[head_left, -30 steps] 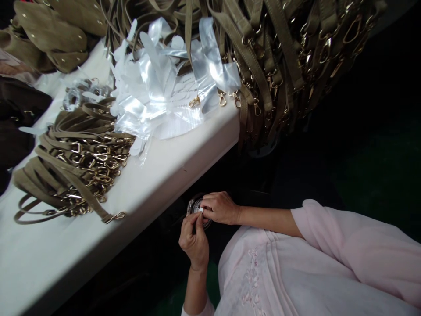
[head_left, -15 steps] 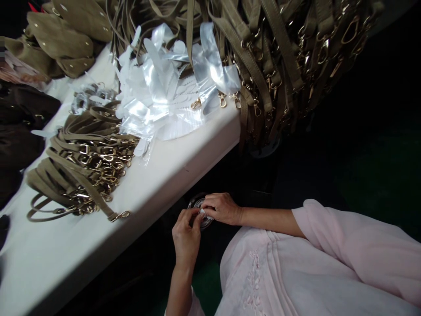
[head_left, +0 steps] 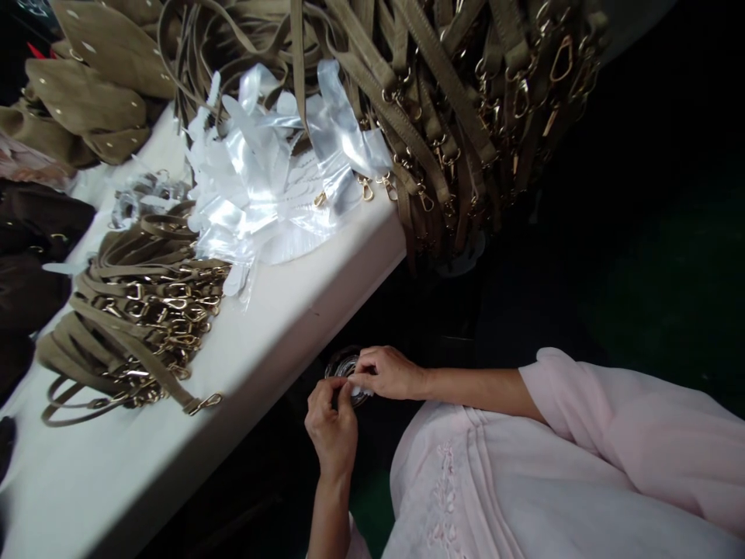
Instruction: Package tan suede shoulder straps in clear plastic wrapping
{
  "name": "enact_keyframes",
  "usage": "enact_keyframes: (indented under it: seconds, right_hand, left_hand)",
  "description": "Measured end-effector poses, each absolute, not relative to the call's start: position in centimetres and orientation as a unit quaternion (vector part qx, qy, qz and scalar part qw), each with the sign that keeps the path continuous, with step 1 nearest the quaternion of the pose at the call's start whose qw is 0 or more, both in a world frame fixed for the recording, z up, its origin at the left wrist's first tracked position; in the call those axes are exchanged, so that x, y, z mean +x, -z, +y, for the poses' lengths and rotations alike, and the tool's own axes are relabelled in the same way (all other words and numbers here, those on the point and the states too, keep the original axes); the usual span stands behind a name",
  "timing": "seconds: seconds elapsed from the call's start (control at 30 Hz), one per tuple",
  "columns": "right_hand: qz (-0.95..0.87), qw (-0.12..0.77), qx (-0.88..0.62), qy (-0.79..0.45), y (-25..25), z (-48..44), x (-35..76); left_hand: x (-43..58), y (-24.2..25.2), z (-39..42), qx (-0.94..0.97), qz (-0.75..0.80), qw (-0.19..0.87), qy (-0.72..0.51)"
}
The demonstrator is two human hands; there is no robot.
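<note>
My left hand point(head_left: 331, 423) comes up from the bottom with thumb and forefinger pinched together. My right hand point(head_left: 389, 373) reaches in from the right, its fingers closed and meeting the left fingertips. A small white piece point(head_left: 356, 390) shows between and just below the fingertips; its kind is too small to make out. Right behind the hands, beside the table's edge, is a shiny coiled or ringed thing point(head_left: 343, 365), partly hidden by my fingers.
On the white table point(head_left: 291, 326) lie olive straps with gold clasps point(head_left: 145, 310), clear plastic strips point(head_left: 261, 171) and olive bags point(head_left: 98, 85). Many more straps point(head_left: 454, 101) hang over the far corner. Dark bags point(head_left: 40, 233) and another person's hand point(head_left: 40, 167) are at the left.
The view has shifted, so the table and its straps sit further left and slightly lower. My hands stay together at the white piece, with the fingertips slightly closer.
</note>
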State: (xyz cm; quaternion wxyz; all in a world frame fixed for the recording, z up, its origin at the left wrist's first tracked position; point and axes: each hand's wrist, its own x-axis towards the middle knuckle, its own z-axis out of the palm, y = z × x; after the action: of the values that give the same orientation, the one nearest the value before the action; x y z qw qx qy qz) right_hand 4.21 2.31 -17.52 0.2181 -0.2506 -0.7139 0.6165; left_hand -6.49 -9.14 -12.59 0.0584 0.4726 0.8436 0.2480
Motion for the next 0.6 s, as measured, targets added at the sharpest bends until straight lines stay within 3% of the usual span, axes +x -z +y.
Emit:
enact_keyframes:
  seconds: [0.27, 0.6]
  right_hand:
    - [-0.713, 0.196, -0.288, -0.608, 16.7, 1.7, 4.1]
    - [-0.686, 0.171, -0.272, -0.652, 17.2, 2.1, 4.3]
  left_hand:
    - [-6.8, 12.9, -9.2, 0.366, 0.874, 0.057, -0.313]
    - [-7.1, 12.5, -8.7, 0.375, 0.884, 0.075, -0.268]
